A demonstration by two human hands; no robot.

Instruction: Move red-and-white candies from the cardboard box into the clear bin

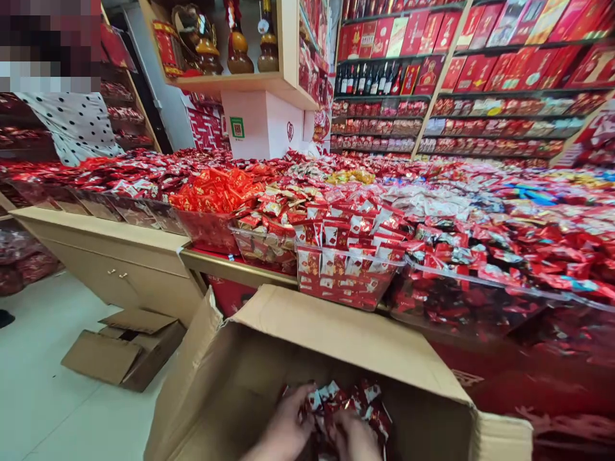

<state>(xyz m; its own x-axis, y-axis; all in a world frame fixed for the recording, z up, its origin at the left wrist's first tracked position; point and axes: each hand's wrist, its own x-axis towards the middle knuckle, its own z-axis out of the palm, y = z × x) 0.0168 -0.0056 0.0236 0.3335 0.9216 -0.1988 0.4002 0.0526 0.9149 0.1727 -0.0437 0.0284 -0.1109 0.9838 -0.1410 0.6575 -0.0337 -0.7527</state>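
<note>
Both my hands are inside a large open cardboard box at the bottom of the head view. Red and white wrapped candies are bunched together in it. My left hand curls round the left side of the bunch. From the near side, my right hand closes on more of the same packets. Fingertips of both hands are partly hidden among the wrappers, and the picture is somewhat blurred there. Just beyond the box's raised flap stands a clear bin of red and white packets.
Clear bins of wrapped sweets line the counter. A smaller open carton lies on the floor at left, beside a wooden cabinet. Shelves of red boxes and bottles stand behind. A person in a dotted top is at far left.
</note>
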